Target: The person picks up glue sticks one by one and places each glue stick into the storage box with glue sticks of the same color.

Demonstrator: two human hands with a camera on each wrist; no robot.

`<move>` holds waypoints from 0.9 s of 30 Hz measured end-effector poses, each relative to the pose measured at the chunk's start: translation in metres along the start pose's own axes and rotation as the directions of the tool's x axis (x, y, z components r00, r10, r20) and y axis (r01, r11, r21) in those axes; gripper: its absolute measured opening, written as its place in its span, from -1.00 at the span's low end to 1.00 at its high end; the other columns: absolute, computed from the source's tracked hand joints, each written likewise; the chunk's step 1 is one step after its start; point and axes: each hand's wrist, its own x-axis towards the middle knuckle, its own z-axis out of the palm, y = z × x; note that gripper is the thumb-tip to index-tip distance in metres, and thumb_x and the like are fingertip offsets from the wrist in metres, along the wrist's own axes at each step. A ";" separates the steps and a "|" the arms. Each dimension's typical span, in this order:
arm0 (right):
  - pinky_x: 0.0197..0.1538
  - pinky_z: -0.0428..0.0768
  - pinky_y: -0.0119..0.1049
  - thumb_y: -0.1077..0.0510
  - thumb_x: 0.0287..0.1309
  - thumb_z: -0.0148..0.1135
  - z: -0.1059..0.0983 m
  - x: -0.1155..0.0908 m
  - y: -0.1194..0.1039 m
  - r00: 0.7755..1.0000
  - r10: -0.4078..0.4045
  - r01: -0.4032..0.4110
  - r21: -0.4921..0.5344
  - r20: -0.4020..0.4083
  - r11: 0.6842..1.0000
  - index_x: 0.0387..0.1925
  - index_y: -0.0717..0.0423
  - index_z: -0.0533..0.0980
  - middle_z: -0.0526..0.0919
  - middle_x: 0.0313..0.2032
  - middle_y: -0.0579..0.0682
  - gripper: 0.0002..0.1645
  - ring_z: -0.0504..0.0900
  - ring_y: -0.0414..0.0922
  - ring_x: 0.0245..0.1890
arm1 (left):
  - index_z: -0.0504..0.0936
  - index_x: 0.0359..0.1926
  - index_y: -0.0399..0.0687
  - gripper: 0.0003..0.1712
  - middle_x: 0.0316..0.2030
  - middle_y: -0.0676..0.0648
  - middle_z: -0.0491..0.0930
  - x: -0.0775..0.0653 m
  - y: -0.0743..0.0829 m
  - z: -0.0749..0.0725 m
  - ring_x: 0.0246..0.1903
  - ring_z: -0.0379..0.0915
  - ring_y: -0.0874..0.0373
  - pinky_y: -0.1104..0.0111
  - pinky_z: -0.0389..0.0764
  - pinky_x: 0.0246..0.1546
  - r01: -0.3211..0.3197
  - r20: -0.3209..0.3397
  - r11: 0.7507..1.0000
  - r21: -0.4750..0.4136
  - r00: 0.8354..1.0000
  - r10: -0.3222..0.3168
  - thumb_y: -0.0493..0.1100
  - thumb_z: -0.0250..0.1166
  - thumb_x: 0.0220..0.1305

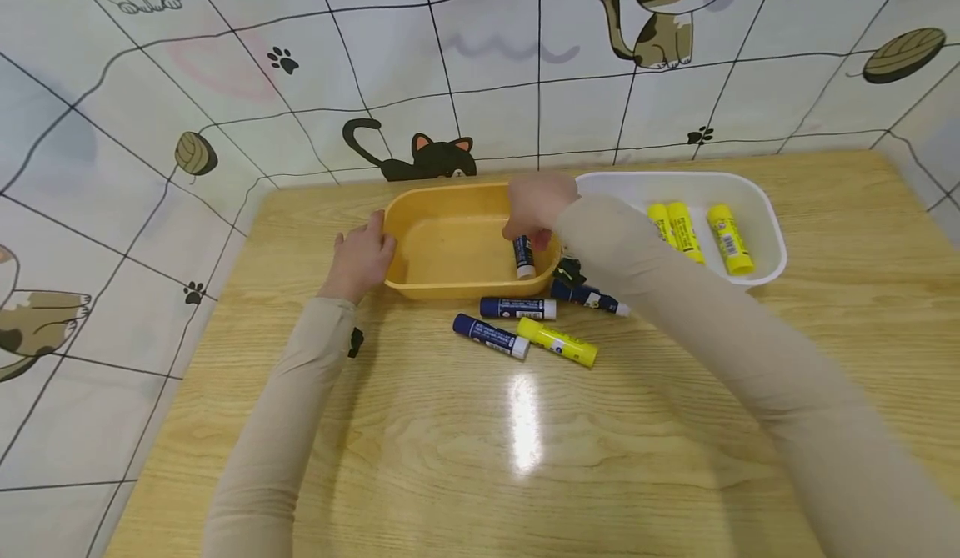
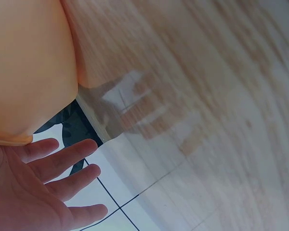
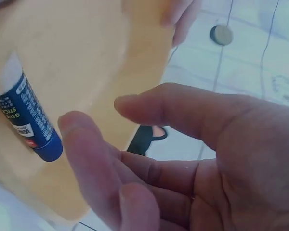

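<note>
Cartoon-cat tiles cover the wall (image 1: pixel 510 49) behind a wood-grain table (image 1: pixel 420 458), with an orange tub (image 1: pixel 450 253) and a white tub (image 1: pixel 767 216) along its back edge. One blue glue stick (image 1: pixel 524 256) lies in the orange tub's right end, long axis roughly front to back, white end toward the table's near edge. Right hand (image 1: pixel 542 208) is over it, thumb and fingers apart, blue end just beside the fingertips. Left hand (image 1: pixel 362 256)'s at the left rim, fingers spread. Also three blue sticks (image 1: pixel 517 309) and one yellow stick (image 1: pixel 557 342) on the table, three yellow sticks (image 1: pixel 730 241) visible in the white tub.
</note>
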 end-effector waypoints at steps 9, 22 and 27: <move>-0.56 0.30 -0.27 0.06 0.16 0.18 0.003 -0.028 0.002 0.999 -0.027 0.025 -0.075 -0.022 0.997 -0.50 0.13 0.48 0.64 -0.64 0.00 -0.77 0.59 -0.08 -0.58 | 0.07 0.42 -0.29 -0.39 0.22 -0.43 0.35 0.001 0.000 0.000 0.23 0.24 -0.32 -0.23 -0.16 0.30 -0.001 0.009 1.000 -0.006 1.000 0.001 -0.10 -0.24 0.45; -0.59 0.29 -0.28 0.18 0.08 0.25 0.022 -0.068 0.018 0.985 -0.114 0.105 -0.077 -0.129 0.992 -0.63 0.08 0.45 0.39 -0.68 -0.08 -0.77 0.39 -0.11 -0.64 | 0.10 0.40 -0.30 -0.41 0.18 -0.45 0.38 -0.001 -0.001 0.000 0.20 0.26 -0.35 -0.24 -0.15 0.29 -0.010 -0.008 1.000 -0.006 1.000 0.010 -0.10 -0.25 0.45; -0.59 0.31 -0.28 0.17 0.07 0.26 0.031 -0.074 0.023 0.982 -0.124 0.115 -0.071 -0.142 0.991 -0.61 0.06 0.44 0.42 -0.66 -0.07 -0.78 0.41 -0.10 -0.62 | 0.09 0.40 -0.30 -0.41 0.19 -0.45 0.38 -0.001 -0.001 0.000 0.21 0.26 -0.33 -0.24 -0.15 0.29 -0.006 -0.004 1.000 -0.003 1.000 0.006 -0.10 -0.25 0.45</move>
